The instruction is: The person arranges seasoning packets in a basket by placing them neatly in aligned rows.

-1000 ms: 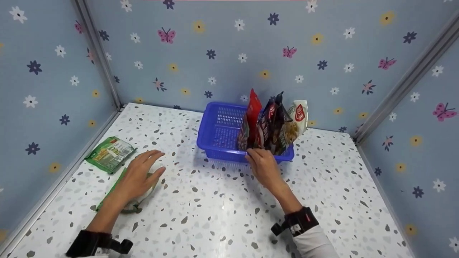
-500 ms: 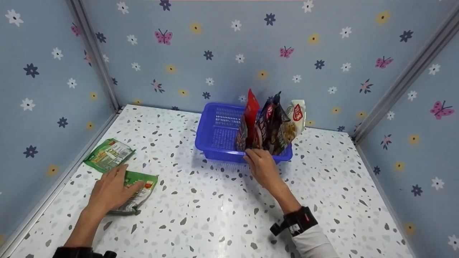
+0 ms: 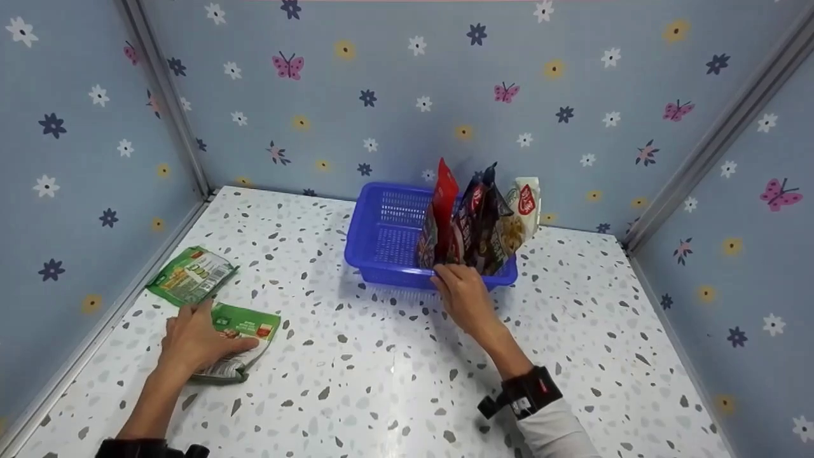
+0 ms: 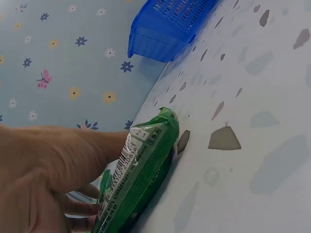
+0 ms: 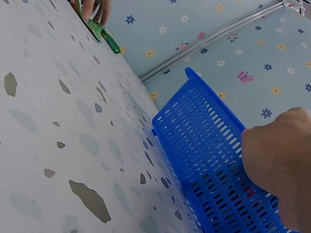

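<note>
We see three pale blue wall panels [image 3: 407, 76], printed with many flowers [image 3: 345, 49] and some pink butterflies [image 3: 288, 65], and two grey metal strips [image 3: 166, 95] where they meet. Before them is one white tabletop [image 3: 356, 356], with grey and brown specks. On it stands one blue basket [image 3: 394, 276] with slotted walls, near the middle of the far edge. In its right part we count at least three packages: one red bag [image 3: 446, 184], dark packaging [image 3: 484, 216], which is one bag or two, we cannot tell, and one white-topped bag [image 3: 529, 197], tilted to the right. At the left side of the tabletop lie two more: the farther green bag [image 3: 196, 277], just beside the left edge, and the nearer green bag [image 3: 254, 319], a little more toward the middle. Of two hands, the left hand [image 3: 194, 340] is upon the nearer green bag, its thumb and fingers wide apart. The right hand [image 3: 467, 299] grips the front rim of the basket with bent fingers. Each wrist carries one black wristband [image 3: 531, 391].
</note>
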A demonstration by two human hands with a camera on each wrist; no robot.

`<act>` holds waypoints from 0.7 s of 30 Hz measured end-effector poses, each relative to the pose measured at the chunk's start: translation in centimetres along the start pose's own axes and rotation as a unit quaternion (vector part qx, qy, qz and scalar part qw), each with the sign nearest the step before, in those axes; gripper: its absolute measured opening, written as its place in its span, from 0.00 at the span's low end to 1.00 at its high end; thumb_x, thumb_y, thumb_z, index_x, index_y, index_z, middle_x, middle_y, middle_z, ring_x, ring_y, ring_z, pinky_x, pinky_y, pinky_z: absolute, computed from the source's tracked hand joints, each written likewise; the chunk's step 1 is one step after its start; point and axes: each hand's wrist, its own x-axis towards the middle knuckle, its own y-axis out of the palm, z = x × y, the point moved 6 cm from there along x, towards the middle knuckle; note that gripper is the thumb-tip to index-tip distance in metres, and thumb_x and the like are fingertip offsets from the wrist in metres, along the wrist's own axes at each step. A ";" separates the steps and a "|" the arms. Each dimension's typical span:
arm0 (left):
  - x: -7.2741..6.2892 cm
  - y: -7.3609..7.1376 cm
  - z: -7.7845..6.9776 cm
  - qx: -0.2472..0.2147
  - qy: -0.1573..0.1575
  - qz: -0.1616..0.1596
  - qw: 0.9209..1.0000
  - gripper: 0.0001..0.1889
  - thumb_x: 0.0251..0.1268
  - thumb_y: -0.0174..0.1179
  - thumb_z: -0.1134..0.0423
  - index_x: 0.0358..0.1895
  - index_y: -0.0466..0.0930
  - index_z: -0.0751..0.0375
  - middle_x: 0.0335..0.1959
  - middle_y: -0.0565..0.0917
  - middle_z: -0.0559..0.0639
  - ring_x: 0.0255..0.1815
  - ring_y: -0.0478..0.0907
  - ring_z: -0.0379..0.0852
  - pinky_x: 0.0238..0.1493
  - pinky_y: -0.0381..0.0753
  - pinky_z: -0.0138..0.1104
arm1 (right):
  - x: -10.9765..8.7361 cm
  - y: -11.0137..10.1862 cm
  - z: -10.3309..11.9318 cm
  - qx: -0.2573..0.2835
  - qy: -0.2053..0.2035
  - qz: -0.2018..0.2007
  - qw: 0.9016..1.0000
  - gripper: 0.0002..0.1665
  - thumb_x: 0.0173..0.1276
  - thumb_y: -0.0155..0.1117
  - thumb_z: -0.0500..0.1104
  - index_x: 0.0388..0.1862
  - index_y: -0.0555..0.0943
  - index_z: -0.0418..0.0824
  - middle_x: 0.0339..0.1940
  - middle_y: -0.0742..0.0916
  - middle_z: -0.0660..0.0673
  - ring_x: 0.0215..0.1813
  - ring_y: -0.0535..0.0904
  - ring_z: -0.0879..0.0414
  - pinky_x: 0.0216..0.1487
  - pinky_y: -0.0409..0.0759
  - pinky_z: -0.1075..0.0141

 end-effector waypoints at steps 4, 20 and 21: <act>0.1 -0.2 -0.1 -0.020 -0.005 -0.003 1.000 0.81 0.52 0.84 0.27 0.88 0.44 0.83 0.82 0.49 0.97 0.77 0.54 0.99 0.74 0.66 0.83 | 0.0 0.0 0.1 0.001 -0.008 -0.006 1.000 0.14 0.85 0.70 0.41 0.59 0.91 0.34 0.47 0.94 0.39 0.49 0.92 0.42 0.53 0.90 0.50; 0.1 -0.3 -2.0 -0.101 0.033 -0.005 0.994 0.45 0.81 0.71 0.48 0.76 0.68 0.88 0.69 0.76 0.89 0.62 0.81 0.81 0.62 0.85 0.61 | 0.1 -0.1 -0.1 0.009 -0.016 -0.012 1.000 0.14 0.84 0.70 0.41 0.58 0.91 0.32 0.45 0.94 0.39 0.47 0.92 0.42 0.52 0.90 0.51; 0.0 -0.2 -2.5 -0.112 0.045 -0.007 0.993 0.38 0.82 0.70 0.49 0.70 0.73 0.87 0.60 0.81 0.87 0.54 0.84 0.75 0.56 0.87 0.55 | 0.0 -0.1 0.0 0.009 -0.015 -0.012 1.000 0.14 0.84 0.71 0.40 0.58 0.91 0.32 0.45 0.94 0.39 0.47 0.92 0.42 0.52 0.90 0.51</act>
